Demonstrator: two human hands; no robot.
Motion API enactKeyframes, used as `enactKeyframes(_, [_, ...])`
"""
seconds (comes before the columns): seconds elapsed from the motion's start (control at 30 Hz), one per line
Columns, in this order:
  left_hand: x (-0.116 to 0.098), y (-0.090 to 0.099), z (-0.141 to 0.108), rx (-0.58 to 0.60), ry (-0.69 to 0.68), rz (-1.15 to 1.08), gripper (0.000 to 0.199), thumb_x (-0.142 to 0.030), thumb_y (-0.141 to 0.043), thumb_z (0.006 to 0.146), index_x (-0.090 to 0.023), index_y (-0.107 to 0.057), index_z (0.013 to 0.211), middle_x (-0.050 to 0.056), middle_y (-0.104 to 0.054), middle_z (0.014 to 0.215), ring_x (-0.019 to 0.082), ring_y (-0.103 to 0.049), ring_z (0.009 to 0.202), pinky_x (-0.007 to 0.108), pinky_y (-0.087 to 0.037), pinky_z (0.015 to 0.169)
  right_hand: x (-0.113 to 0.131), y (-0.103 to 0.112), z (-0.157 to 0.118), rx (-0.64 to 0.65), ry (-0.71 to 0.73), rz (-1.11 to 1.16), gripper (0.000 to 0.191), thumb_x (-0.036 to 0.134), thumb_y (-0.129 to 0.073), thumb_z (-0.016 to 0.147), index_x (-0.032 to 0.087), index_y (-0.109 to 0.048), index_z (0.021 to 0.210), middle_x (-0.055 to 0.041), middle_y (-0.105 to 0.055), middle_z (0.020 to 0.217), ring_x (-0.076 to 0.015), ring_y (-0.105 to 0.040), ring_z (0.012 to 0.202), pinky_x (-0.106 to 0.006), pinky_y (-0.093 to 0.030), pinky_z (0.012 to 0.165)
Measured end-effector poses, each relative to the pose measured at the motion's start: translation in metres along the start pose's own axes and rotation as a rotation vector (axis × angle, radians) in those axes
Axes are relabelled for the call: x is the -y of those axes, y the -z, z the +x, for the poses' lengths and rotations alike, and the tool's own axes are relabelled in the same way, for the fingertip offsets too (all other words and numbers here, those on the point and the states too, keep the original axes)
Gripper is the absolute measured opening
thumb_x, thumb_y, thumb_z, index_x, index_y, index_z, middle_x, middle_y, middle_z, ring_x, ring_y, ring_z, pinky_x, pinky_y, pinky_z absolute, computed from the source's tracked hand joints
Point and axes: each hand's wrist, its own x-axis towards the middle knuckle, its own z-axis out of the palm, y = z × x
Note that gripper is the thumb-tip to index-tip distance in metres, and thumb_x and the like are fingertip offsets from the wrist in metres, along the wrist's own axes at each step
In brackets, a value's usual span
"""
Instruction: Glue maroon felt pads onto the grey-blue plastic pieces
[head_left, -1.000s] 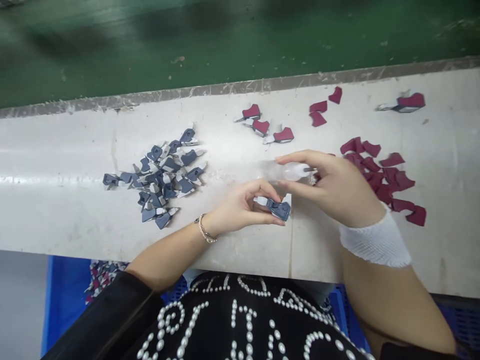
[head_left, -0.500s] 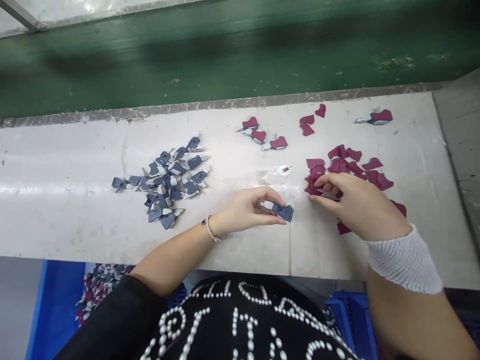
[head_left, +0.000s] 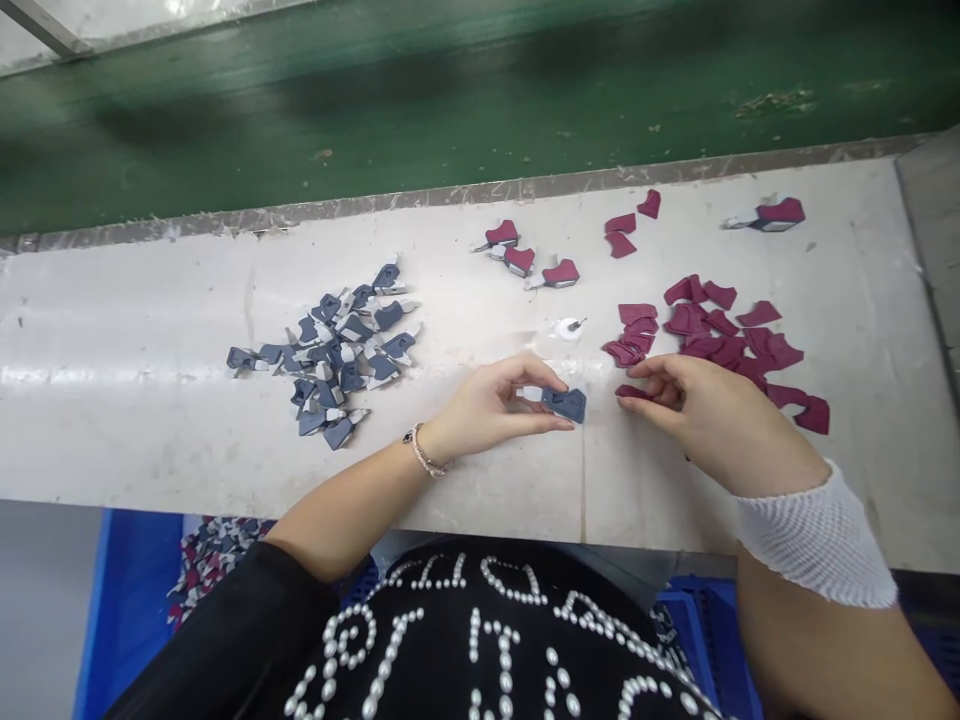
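Between the thumb and fingers of my left hand is a blue-grey part with a light grey end, held just above the table. My right hand pinches a maroon piece by its edge, a short way right of the blue-grey part. Loose maroon pieces lie in a heap beyond my right hand. Farther left is a pile of blue-grey and light grey parts. A small white item with a dark tip sits on the table beyond my left hand.
On the white table, several parts with maroon tops lie toward the back, another at the back right. A green surface runs behind. Below the front edge are a blue bin of mixed parts and blue crates.
My right hand has drawn a maroon piece away from the heap. My left hand still holds the blue-grey part, now turned more level. The view has shifted slightly.
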Motion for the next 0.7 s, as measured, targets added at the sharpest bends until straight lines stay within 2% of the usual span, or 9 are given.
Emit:
enactKeyframes(0.1, [0.0, 0.0, 0.0, 0.005, 0.004, 0.028, 0.036, -0.033, -0.088, 0.073, -0.017, -0.071, 0.1, 0.008, -0.072, 0.103, 0.02, -0.072, 0.105, 0.032, -0.066, 0.087, 0.0, 0.002, 0.0, 0.02, 0.013, -0.011, 0.043, 0.064, -0.056, 0.082, 0.023, -0.067, 0.086, -0.0142, -0.072, 0.096, -0.0324, -0.068, 0.085, -0.049, -0.055, 0.069])
enactKeyframes(0.2, [0.0, 0.001, 0.0, 0.008, 0.017, 0.046, 0.037, -0.036, -0.088, 0.073, -0.017, -0.07, 0.1, 0.008, -0.071, 0.103, 0.019, -0.072, 0.103, 0.033, -0.066, 0.085, 0.002, 0.006, -0.003, 0.043, 0.013, -0.024, 0.038, 0.063, -0.058, 0.081, 0.025, -0.064, 0.079, -0.012, -0.073, 0.088, -0.0315, -0.068, 0.078, -0.048, -0.053, 0.065])
enactKeyframes(0.27, [0.001, 0.001, 0.001, 0.009, 0.019, 0.052, 0.038, -0.037, -0.088, 0.073, -0.016, -0.07, 0.1, 0.008, -0.071, 0.103, 0.019, -0.071, 0.102, 0.032, -0.066, 0.084, 0.005, 0.01, -0.007, 0.047, -0.005, -0.022, 0.035, 0.06, -0.057, 0.084, 0.026, -0.065, 0.083, -0.0096, -0.073, 0.08, -0.029, -0.067, 0.067, -0.045, -0.051, 0.059])
enactKeyframes(0.33, [0.002, 0.0, 0.001, 0.004, 0.01, 0.058, 0.037, -0.036, -0.088, 0.074, -0.016, -0.07, 0.1, 0.008, -0.07, 0.103, 0.018, -0.071, 0.101, 0.031, -0.065, 0.084, 0.008, 0.014, -0.013, 0.045, -0.016, 0.004, 0.035, 0.056, -0.055, 0.086, 0.026, -0.07, 0.096, -0.0079, -0.076, 0.079, -0.0273, -0.067, 0.063, -0.044, -0.051, 0.057])
enactKeyframes(0.4, [0.002, -0.001, 0.0, -0.009, -0.014, 0.056, 0.037, -0.035, -0.088, 0.074, -0.016, -0.069, 0.1, 0.007, -0.07, 0.103, 0.017, -0.072, 0.1, 0.03, -0.065, 0.084, 0.01, 0.017, -0.018, 0.047, 0.003, 0.05, 0.037, 0.055, -0.057, 0.086, 0.029, -0.075, 0.103, -0.0061, -0.079, 0.087, -0.027, -0.072, 0.072, -0.044, -0.057, 0.068])
enactKeyframes(0.47, [-0.002, -0.004, -0.003, -0.053, -0.036, 0.064, 0.035, -0.035, -0.087, 0.076, -0.017, -0.069, 0.101, 0.006, -0.071, 0.102, 0.016, -0.072, 0.098, 0.029, -0.065, 0.083, 0.01, 0.017, -0.024, 0.04, 0.037, 0.1, 0.036, 0.059, -0.059, 0.084, 0.033, -0.079, 0.098, -0.0028, -0.081, 0.099, -0.0275, -0.075, 0.087, -0.045, -0.059, 0.083])
enactKeyframes(0.53, [-0.012, -0.008, -0.007, -0.108, -0.048, 0.097, 0.033, -0.035, -0.085, 0.079, -0.018, -0.068, 0.103, 0.006, -0.073, 0.102, 0.016, -0.073, 0.096, 0.029, -0.065, 0.083, 0.01, 0.018, -0.029, 0.016, 0.067, 0.14, 0.037, 0.064, -0.061, 0.082, 0.036, -0.081, 0.094, 0.0004, -0.081, 0.104, -0.0275, -0.075, 0.094, -0.044, -0.059, 0.09])
enactKeyframes(0.6, [-0.025, -0.011, -0.013, -0.148, -0.049, 0.177, 0.031, -0.034, -0.082, 0.082, -0.019, -0.069, 0.105, 0.007, -0.075, 0.104, 0.016, -0.074, 0.095, 0.029, -0.065, 0.083, 0.011, 0.019, -0.033, -0.011, 0.096, 0.177, 0.039, 0.068, -0.062, 0.081, 0.039, -0.082, 0.095, 0.0019, -0.082, 0.098, -0.0268, -0.077, 0.087, -0.042, -0.062, 0.081])
enactKeyframes(0.7, [-0.04, -0.013, -0.022, -0.205, -0.059, 0.29, 0.028, -0.032, -0.08, 0.085, -0.02, -0.07, 0.107, 0.007, -0.078, 0.105, 0.017, -0.075, 0.096, 0.029, -0.065, 0.083, 0.018, 0.024, -0.034, -0.032, 0.147, 0.23, 0.035, 0.069, -0.065, 0.079, 0.041, -0.083, 0.089, 0.0023, -0.081, 0.084, -0.0248, -0.076, 0.067, -0.036, -0.062, 0.058])
